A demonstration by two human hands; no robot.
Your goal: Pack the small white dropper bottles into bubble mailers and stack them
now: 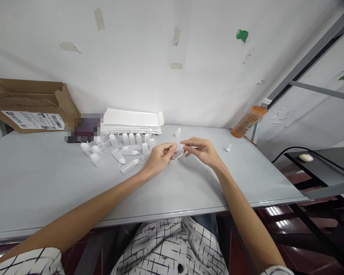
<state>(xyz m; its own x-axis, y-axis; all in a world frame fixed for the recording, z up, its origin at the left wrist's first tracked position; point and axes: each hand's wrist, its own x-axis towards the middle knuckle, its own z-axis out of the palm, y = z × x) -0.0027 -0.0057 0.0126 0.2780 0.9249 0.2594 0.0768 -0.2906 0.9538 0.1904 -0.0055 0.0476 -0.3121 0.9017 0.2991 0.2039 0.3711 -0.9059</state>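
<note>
Between my two hands, just above the grey table, is a small translucent white squeeze bottle [179,147] with a thin white strap hanging below it. My left hand [161,155] pinches its left side between thumb and fingers. From the other side, the thumb and fingertips of my right hand [201,149] close on its right end; whether they grip the cap or the body is hidden. Just behind my hands another small bottle [178,133] stands upright. Off to the right lies a small white cap piece [228,148].
Several similar bottles [131,139], some upright, some lying down, are left of my hands. Behind them is a stack of white card [132,117]. At the far left sits an open cardboard box [31,105]. An orange drink bottle [250,120] leans at the table's right end.
</note>
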